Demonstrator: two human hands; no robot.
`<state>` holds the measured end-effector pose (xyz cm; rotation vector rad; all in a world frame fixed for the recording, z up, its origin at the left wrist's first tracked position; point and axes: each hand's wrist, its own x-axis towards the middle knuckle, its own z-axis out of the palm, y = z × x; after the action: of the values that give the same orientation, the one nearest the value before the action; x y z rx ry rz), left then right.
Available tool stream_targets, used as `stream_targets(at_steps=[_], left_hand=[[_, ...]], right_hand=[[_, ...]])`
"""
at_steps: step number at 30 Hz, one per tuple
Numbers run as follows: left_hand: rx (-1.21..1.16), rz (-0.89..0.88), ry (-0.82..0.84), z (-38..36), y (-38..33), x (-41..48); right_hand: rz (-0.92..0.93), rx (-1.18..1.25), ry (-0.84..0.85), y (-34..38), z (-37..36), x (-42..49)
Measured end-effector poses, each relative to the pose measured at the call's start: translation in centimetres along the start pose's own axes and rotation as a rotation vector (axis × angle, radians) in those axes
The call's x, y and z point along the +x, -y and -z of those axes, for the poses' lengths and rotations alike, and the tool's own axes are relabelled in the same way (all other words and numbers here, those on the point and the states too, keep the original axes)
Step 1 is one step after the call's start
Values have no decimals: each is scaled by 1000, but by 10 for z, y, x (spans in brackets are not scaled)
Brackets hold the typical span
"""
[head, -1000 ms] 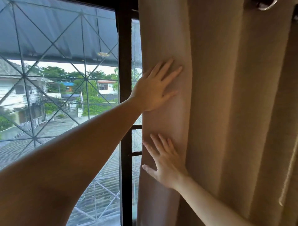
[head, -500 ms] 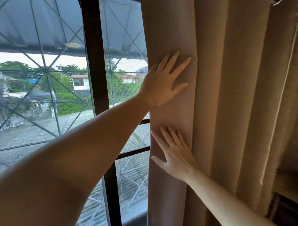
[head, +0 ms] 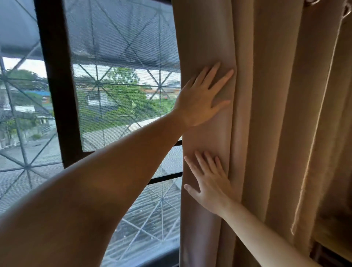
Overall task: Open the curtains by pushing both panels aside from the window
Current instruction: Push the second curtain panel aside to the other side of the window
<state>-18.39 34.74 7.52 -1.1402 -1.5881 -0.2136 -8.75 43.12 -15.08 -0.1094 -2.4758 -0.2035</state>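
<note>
A beige curtain panel [head: 276, 114] hangs bunched in folds over the right half of the view. My left hand [head: 200, 101] lies flat, fingers spread, against its leading fold at chest height. My right hand [head: 209, 183] presses flat on the same fold lower down, fingers pointing up. Neither hand grips the cloth. The window [head: 122, 95] to the left is uncovered, with a screen and a diagonal metal grille behind it. No second panel is in view.
A dark vertical window frame post [head: 55, 80] stands at the left. A curtain ring [head: 312, 1] shows at the top right. A wooden edge [head: 331, 234] sits at the lower right behind the curtain.
The curtain's leading edge has slid further right with both flat hands on it, and more window is uncovered. The frame post has shifted left in view.
</note>
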Motion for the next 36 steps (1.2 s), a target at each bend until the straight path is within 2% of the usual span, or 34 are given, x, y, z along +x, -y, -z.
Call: stream_targets(at_steps=[13, 28, 36], left_hand=[[6, 94, -13, -78, -75, 64], [-103, 5, -49, -194, -128, 142], [-161, 5, -19, -231, -155, 169]], right_hand=[[24, -6, -6, -129, -12, 0], [-102, -83, -54, -246, -46, 14], [-119, -61, -155, -276, -57, 17]])
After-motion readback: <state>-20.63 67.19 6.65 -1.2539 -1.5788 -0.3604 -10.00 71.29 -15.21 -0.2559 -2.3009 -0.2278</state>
